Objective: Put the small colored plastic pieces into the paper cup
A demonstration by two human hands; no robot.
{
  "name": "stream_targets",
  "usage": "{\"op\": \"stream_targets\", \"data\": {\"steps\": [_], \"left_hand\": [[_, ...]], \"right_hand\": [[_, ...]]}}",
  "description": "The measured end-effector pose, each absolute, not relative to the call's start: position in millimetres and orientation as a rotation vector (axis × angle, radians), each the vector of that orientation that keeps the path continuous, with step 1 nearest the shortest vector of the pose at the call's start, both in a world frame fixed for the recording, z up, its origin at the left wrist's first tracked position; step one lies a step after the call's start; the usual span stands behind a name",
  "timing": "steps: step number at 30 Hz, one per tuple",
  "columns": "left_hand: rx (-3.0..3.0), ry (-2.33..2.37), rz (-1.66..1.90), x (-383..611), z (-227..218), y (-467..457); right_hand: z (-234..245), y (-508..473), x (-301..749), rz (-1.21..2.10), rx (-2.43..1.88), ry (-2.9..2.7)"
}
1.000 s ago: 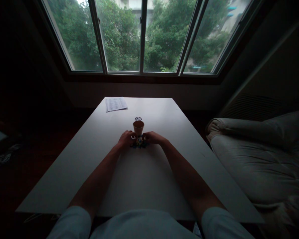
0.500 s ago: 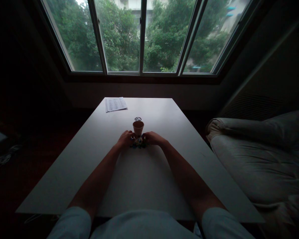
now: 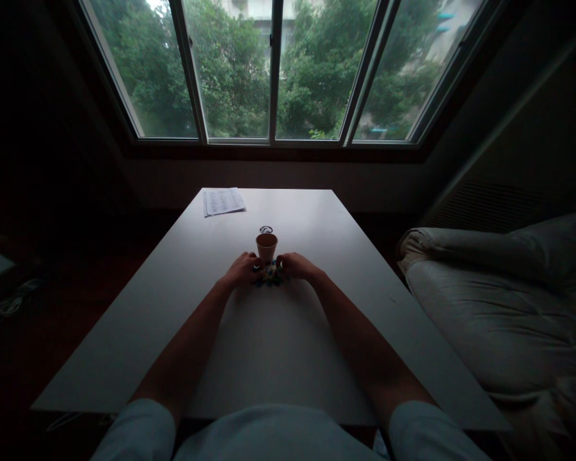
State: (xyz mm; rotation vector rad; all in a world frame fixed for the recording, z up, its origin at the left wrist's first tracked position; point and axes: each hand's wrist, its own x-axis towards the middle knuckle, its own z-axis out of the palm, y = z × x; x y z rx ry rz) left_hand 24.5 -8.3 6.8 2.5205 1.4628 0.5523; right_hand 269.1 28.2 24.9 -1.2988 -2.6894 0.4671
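A small brown paper cup (image 3: 267, 246) stands upright in the middle of a pale table (image 3: 269, 358). Just in front of it lies a little heap of small blue and light-coloured pieces (image 3: 269, 276). My left hand (image 3: 242, 269) rests on the table at the left of the heap, fingers curled onto it. My right hand (image 3: 294, 266) rests at the right of the heap, fingers curled likewise. The room is dim and the pieces are too small to make out.
A small dark ring-shaped object (image 3: 265, 229) lies behind the cup. A printed sheet of paper (image 3: 223, 200) lies at the far left corner. A padded sofa (image 3: 504, 307) stands close along the table's right side. A wide window (image 3: 278, 70) fills the far wall.
Both hands have stayed around the heap with only slight finger shifts. The cup has not moved.
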Motion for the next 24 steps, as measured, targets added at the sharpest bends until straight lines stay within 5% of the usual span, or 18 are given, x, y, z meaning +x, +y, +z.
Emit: {"op": "stream_targets", "data": {"steps": [24], "left_hand": [[2.437, 1.558, 0.551, 19.3, 3.7, -4.5]], "right_hand": [[16.3, 32.8, 274.3, 0.434, -1.352, -2.594]]}}
